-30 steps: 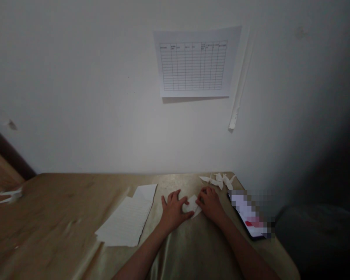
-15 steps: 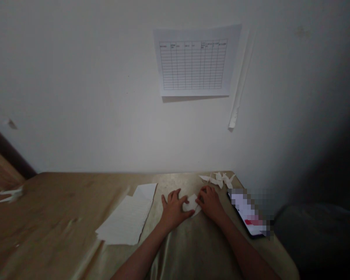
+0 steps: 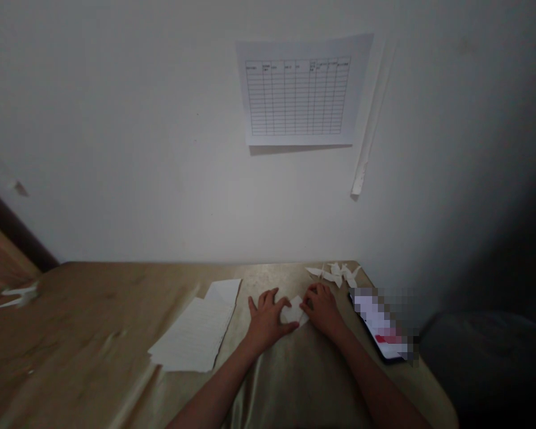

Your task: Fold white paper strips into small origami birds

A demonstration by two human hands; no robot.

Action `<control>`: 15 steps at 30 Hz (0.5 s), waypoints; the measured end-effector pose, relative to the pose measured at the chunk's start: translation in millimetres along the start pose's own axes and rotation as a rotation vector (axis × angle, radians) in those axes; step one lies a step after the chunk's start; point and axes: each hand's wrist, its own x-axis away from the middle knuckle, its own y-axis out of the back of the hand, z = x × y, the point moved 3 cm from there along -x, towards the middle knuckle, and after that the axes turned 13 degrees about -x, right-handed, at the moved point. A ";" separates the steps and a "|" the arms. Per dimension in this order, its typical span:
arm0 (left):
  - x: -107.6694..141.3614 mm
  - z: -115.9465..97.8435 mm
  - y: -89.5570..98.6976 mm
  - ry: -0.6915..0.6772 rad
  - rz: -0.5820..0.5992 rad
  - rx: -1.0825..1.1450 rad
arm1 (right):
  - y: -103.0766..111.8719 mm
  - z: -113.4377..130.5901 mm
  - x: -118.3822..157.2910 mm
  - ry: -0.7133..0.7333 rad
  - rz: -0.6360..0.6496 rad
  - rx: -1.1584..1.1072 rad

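A small folded piece of white paper (image 3: 293, 311) lies on the cloth-covered table between my two hands. My left hand (image 3: 268, 319) has its fingers spread, with the thumb and index finger resting at the paper's left and near edges. On the other side, my right hand (image 3: 322, 307) has curled fingers, and its fingertips pinch the paper's right edge. Part of the paper is hidden under the fingers. Just beyond my right hand, several folded white paper shapes (image 3: 336, 274), which look like paper cranes, lie near the table's back edge.
Left of my hands lies a stack of lined paper sheets (image 3: 194, 333). A phone (image 3: 382, 328), partly pixelated, lies along the right edge. White paper scraps (image 3: 20, 295) are at the far left. A printed table sheet (image 3: 301, 95) hangs on the wall behind.
Both hands keep nearly the same pose around the folded paper. The whole view has shifted very slightly.
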 end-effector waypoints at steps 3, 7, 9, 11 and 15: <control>0.6 -1.4 0.8 -0.023 -0.005 0.011 | 0.0 0.8 0.7 0.003 -0.003 0.004; 0.4 -1.1 -1.1 -0.051 -0.017 0.013 | 0.9 3.3 1.4 0.005 0.003 0.011; 0.3 -0.5 -2.0 -0.058 -0.028 0.010 | 1.8 4.7 1.7 0.000 0.002 0.009; 0.4 -0.4 -2.1 -0.064 -0.027 0.010 | 2.5 6.0 2.0 0.001 0.002 0.002; 1.3 -0.8 -0.1 -0.064 -0.003 0.011 | 3.0 7.2 2.2 0.005 -0.005 -0.006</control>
